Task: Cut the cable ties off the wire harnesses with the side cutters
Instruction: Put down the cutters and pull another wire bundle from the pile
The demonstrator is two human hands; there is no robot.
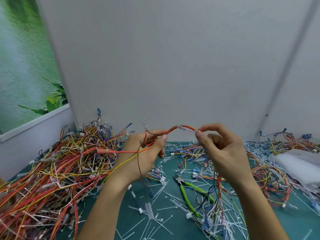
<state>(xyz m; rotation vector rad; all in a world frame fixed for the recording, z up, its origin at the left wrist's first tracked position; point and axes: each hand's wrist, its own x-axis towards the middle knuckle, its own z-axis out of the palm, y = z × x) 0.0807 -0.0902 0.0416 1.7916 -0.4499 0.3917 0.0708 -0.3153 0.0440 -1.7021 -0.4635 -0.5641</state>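
Note:
I hold one wire harness point(173, 129) of red, orange and yellow wires up above the mat, arched between both hands. My left hand point(147, 149) grips its bundled wires, with loose ends trailing down and to the left. My right hand point(220, 146) pinches the harness's right end between thumb and forefinger. A pale cable tie point(181, 127) wraps the harness near the top of the arch. The green-handled side cutters point(188, 193) lie on the mat below my right hand, with neither hand on them.
A big tangle of harnesses point(52, 167) fills the left side of the green cutting mat point(131, 220). More wires point(277, 170) pile at the right, beside a white bag point(297, 163). Cut white ties point(166, 207) litter the mat. A grey wall stands behind.

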